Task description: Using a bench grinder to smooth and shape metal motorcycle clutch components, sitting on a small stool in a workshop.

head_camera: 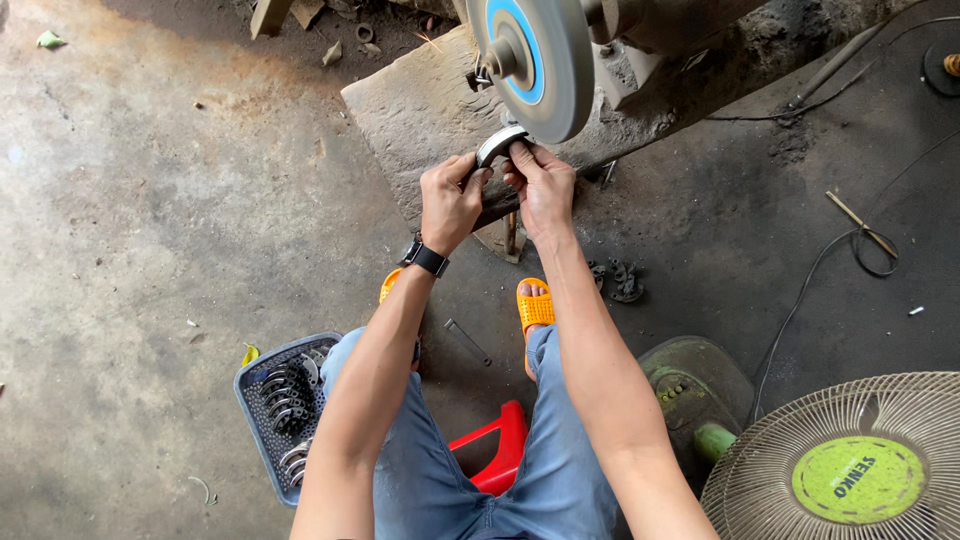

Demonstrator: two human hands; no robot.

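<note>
Stained concrete floor (pixel 150 250) filled the view, with a stone slab (pixel 420 110) at 12 o'clock carrying a grey grinding wheel (pixel 530 62) with a blue centre ring. Left hand (pixel 450 200) and right hand (pixel 543 185) were both closed round a curved metal piece (pixel 498 143), pressed to the wheel's lower edge. Grey basket (pixel 262 372) of similar metal parts sat at 8 o'clock beside a red stool (pixel 495 450); fan guard (pixel 800 440) with round green label (pixel 857 478) at 4 o'clock, black cable (pixel 800 300) at 3.
</note>
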